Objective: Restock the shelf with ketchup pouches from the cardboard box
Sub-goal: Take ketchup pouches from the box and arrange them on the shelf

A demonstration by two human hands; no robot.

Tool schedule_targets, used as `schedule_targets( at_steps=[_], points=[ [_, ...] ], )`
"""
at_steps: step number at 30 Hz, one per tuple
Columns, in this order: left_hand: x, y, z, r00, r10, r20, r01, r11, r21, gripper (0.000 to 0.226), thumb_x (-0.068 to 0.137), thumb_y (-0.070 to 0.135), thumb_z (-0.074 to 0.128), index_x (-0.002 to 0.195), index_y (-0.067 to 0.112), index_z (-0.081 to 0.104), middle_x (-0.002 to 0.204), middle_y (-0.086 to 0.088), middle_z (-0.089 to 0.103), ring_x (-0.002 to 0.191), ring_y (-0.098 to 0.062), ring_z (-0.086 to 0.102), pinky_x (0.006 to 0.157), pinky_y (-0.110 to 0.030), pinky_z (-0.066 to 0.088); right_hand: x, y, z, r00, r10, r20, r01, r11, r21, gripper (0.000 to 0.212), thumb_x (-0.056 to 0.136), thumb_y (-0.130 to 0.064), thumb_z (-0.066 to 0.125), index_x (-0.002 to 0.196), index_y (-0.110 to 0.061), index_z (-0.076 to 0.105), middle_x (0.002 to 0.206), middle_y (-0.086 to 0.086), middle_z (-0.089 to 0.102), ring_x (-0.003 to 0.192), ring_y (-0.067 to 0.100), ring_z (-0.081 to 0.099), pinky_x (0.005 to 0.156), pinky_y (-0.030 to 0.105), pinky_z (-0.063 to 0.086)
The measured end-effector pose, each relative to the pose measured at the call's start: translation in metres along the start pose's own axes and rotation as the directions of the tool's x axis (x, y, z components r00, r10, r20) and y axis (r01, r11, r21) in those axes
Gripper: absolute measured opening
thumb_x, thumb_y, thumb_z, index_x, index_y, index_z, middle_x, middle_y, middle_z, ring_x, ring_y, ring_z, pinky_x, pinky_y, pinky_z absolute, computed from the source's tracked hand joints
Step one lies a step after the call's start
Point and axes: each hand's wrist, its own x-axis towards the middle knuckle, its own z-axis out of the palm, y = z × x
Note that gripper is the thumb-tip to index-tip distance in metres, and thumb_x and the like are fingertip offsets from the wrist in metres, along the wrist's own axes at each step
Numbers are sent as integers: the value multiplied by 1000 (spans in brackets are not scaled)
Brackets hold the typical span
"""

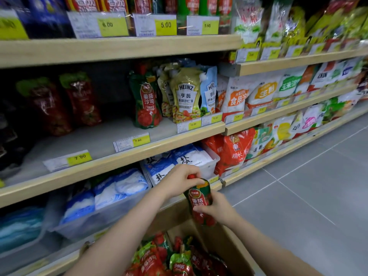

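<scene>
I hold one red and green ketchup pouch (200,202) upright above the cardboard box (229,248). My left hand (180,179) grips its red cap and top. My right hand (216,209) holds its lower right side. Several more ketchup pouches (169,257) lie in the box below. On the middle shelf (111,154) one ketchup pouch (146,102) stands upright beside the Heinz pouches, and two more (65,102) stand further left in shadow. A wide bare patch of shelf lies between them, behind the 7.90 price tags (139,140).
Heinz salad dressing pouches (185,94) stand right of the ketchup. White and blue salt bags (119,188) fill clear bins on the shelf below. Starch and flour bags (258,92) line the shelves to the right. Grey tiled floor (308,186) runs along the aisle.
</scene>
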Motion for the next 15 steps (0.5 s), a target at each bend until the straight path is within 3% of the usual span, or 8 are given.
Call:
schedule_targets(
  at_steps=[2, 4, 6, 8, 11, 15],
  points=[
    [-3, 2, -5, 994, -33, -106, 23, 996, -92, 15, 77, 34, 71, 83, 38, 58, 83, 16, 63, 79, 3, 58, 63, -16, 45, 0, -6, -2, 1000, -1, 2, 1, 999, 41, 40, 71, -31, 77, 99, -36, 49, 92, -18, 61, 84, -8, 57, 65, 6, 45],
    [-9, -7, -7, 970, -119, -210, 73, 974, -214, 49, 68, 37, 79, 107, 43, 50, 98, 17, 61, 90, 2, 57, 73, -17, 49, 0, -12, -6, 1000, 10, 13, -12, 991, 136, 35, 73, -27, 76, 96, -35, 51, 94, -16, 63, 88, -2, 60, 68, 12, 47],
    [-22, -22, -2, 956, -241, -170, 188, 941, -281, 80, 60, 37, 84, 127, 37, 39, 112, 15, 55, 101, -1, 54, 87, -21, 48, 0, -17, -13, 1000, 19, 1, -18, 967, 255, 33, 74, -21, 76, 99, -29, 56, 100, -7, 68, 93, 9, 65, 75, 20, 52],
    [-37, -39, 13, 936, -351, -25, 332, 903, -273, 95, 57, 34, 87, 136, 25, 34, 121, 8, 49, 110, -8, 51, 98, -30, 45, 1, -26, -19, 1000, -3, -14, 7, 937, 350, 34, 75, -16, 74, 104, -22, 57, 104, 1, 69, 97, 18, 67, 81, 28, 55],
    [-49, -48, 36, 924, -365, 112, 380, 846, -374, 79, 57, 27, 88, 126, 20, 49, 126, 3, 57, 110, -11, 57, 100, -31, 45, 4, -43, -24, 999, -36, -26, 44, 901, 431, 45, 75, -16, 73, 114, -21, 52, 110, 3, 67, 101, 19, 66, 87, 36, 54],
    [-46, -45, 47, 919, -390, -48, 329, 831, -449, 48, 55, 28, 88, 96, 33, 64, 98, 13, 69, 94, -2, 64, 86, -20, 51, 8, -65, -22, 997, -67, -43, 79, 898, 434, 39, 78, -17, 71, 112, -23, 51, 111, 2, 65, 102, 17, 64, 84, 32, 54]
  ],
)
